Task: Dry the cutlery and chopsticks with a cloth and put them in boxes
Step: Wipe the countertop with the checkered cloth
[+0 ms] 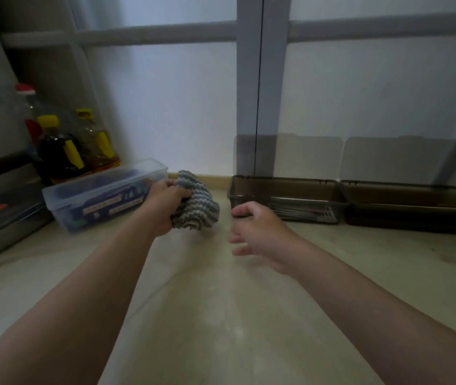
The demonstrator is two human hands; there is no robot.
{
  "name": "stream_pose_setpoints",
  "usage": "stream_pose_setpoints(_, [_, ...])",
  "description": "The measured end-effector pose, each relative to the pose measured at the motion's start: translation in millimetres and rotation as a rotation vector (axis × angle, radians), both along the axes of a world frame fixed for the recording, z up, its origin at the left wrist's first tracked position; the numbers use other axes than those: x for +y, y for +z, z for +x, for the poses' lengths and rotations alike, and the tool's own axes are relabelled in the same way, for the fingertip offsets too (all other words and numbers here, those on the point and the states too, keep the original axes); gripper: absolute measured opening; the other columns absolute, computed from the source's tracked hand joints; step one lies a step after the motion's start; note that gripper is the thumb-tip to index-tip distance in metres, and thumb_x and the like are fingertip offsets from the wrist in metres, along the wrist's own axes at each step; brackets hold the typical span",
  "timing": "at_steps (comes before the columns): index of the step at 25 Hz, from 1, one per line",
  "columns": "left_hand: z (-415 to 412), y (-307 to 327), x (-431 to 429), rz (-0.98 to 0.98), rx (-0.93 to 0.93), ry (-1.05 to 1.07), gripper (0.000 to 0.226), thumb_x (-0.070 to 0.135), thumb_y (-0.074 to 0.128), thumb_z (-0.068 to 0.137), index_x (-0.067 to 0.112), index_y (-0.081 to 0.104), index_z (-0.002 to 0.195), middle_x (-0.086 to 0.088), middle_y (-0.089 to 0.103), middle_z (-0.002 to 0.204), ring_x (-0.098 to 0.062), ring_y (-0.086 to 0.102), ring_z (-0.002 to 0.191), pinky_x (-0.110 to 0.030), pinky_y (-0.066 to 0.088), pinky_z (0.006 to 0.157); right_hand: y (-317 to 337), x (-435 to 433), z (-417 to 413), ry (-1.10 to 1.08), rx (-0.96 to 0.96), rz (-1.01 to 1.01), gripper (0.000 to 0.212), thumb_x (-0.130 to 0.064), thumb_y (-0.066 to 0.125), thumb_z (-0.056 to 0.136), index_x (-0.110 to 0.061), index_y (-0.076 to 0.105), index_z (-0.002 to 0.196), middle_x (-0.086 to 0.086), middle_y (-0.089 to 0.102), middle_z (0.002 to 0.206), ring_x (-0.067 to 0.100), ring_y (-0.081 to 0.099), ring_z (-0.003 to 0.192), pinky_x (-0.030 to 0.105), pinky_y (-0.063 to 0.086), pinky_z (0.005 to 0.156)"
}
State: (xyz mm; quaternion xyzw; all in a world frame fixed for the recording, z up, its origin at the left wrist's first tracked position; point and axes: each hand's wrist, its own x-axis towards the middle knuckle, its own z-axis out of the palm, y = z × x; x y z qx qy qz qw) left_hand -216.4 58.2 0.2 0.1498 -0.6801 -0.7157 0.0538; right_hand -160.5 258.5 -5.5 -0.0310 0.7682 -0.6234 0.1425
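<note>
Gripping cloth in left hand | right hand empty, fingers loose | brown box nearest right hand, long axis left-right.

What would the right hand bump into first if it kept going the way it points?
Probably the striped cloth gripped by the left hand: the right hand points leftward at it, though depth is unclear.

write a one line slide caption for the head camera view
Left hand grips a striped cloth at the counter; the empty right hand hovers by an open brown box holding cutlery.
</note>
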Motion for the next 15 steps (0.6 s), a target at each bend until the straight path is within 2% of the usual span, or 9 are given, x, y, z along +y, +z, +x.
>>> stream_pose_setpoints(3, [-38.1,-5.9,-10.6,0.077,-0.005,-0.043,0.024,0.0,0.047,0.091,0.0,0.059,0.111,-0.025,0.066,0.1,-0.034,0.068,0.082,-0.038,0.055,0.064,1.0,28.2,-2.0,0.017,0.011,0.106,0.022,-0.011,0.055,0.096,-0.02,0.058,0.117,0.01,0.064,0.108,0.025,0.071,0.093,0.038,0.062,0.072])
stream_pose_setpoints(4, [-48.6,-10.7,-12.4,-0.006,-0.014,-0.037,0.019,0.003,0.05,0.09,0.0,0.059,0.106,-0.025,0.066,0.1,-0.033,0.067,0.083,-0.038,0.054,0.066,2.2,38.6,-2.4,0.024,0.004,0.134,0.02,-0.01,0.057,0.097,-0.02,0.059,0.114,0.011,0.066,0.107,0.025,0.073,0.09,0.039,0.063,0.073])
stream_pose_setpoints(5, [-56.3,-14.5,-15.5,-0.215,-0.026,-0.004,0.012,0.007,0.055,0.087,0.002,0.059,0.098,-0.024,0.065,0.098,-0.032,0.066,0.083,-0.038,0.054,0.068,3.0,47.6,-3.3,0.037,-0.011,0.162,0.018,-0.01,0.058,0.097,-0.019,0.06,0.112,0.011,0.067,0.106,0.025,0.074,0.086,0.04,0.063,0.075])
stream_pose_setpoints(6, [-60.2,-17.2,-18.0,-0.503,-0.033,0.038,0.011,0.011,0.061,0.084,0.005,0.056,0.093,-0.022,0.063,0.094,-0.031,0.063,0.084,-0.038,0.054,0.07,3.4,55.6,-3.0,0.053,-0.026,0.191,0.016,-0.008,0.058,0.097,-0.017,0.061,0.11,0.011,0.068,0.106,0.024,0.075,0.083,0.04,0.063,0.076])
stream_pose_setpoints(7, [-62.6,-19.3,-18.8,-0.756,-0.033,0.094,0.019,0.016,0.064,0.081,0.009,0.052,0.095,-0.019,0.061,0.094,-0.031,0.061,0.085,-0.04,0.055,0.074,3.3,63.0,-2.8,0.071,-0.033,0.224,0.015,-0.007,0.057,0.097,-0.015,0.062,0.108,0.011,0.069,0.105,0.024,0.075,0.081,0.04,0.063,0.075])
stream_pose_setpoints(8, [-61.7,-18.3,-15.5,-0.897,-0.009,0.124,0.028,0.021,0.063,0.08,0.011,0.05,0.102,-0.015,0.059,0.096,-0.03,0.06,0.088,-0.041,0.055,0.077,3.6,69.4,-1.8,0.086,-0.032,0.252,0.015,-0.005,0.056,0.097,-0.013,0.063,0.107,0.011,0.069,0.104,0.024,0.075,0.079,0.039,0.063,0.074])
stream_pose_setpoints(9, [-60.2,-16.1,-9.7,-0.944,0.027,0.118,0.033,0.024,0.061,0.08,0.014,0.049,0.109,-0.011,0.058,0.1,-0.028,0.059,0.09,-0.041,0.055,0.079,3.7,75.1,-1.3,0.1,-0.024,0.268,0.015,-0.003,0.055,0.098,-0.012,0.064,0.106,0.011,0.069,0.103,0.024,0.075,0.077,0.039,0.063,0.073])
stream_pose_setpoints(13, [-64.6,2.3,34.5,-0.867,0.258,0.014,0.031,0.016,0.056,0.088,0.016,0.053,0.119,-0.004,0.058,0.115,-0.023,0.059,0.102,-0.036,0.052,0.087,11.4,95.3,0.0,0.087,0.033,0.292,0.017,-0.001,0.053,0.097,-0.009,0.066,0.102,0.011,0.071,0.096,0.022,0.073,0.071,0.039,0.063,0.068])
stream_pose_setpoints(15, [-71.4,20.7,72.4,-1.028,0.443,-0.075,0.035,0.013,0.055,0.09,0.013,0.052,0.125,-0.006,0.055,0.125,-0.022,0.054,0.112,-0.029,0.045,0.091,17.4,111.1,-1.1,0.051,0.069,0.293,0.017,-0.002,0.053,0.098,-0.011,0.066,0.102,0.008,0.072,0.094,0.021,0.073,0.072,0.037,0.063,0.067])
